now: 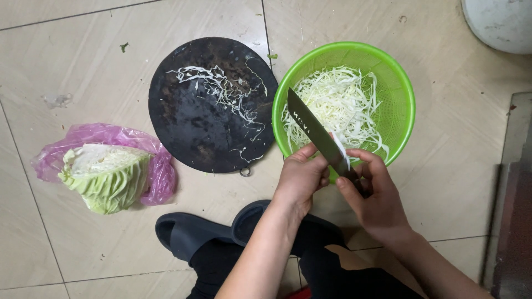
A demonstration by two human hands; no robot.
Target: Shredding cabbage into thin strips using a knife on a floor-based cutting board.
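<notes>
While my right hand (372,194) closes around the handle of one knife (317,133), my left hand (302,176) pinches its blade, angled over one green colander (400,105) of shredded cabbage (338,105). Beside it lies one round black board (199,122); farther left, one cabbage half (105,174) on a pink plastic bag (100,135).

a dark-bladed kitchen knife (316,133) is held tilted over the near rim of a round green plastic colander (399,105), tip pointing up-left, with pale shredded cabbage (339,105) stuck to the blade and heaped in the colander.
</notes>
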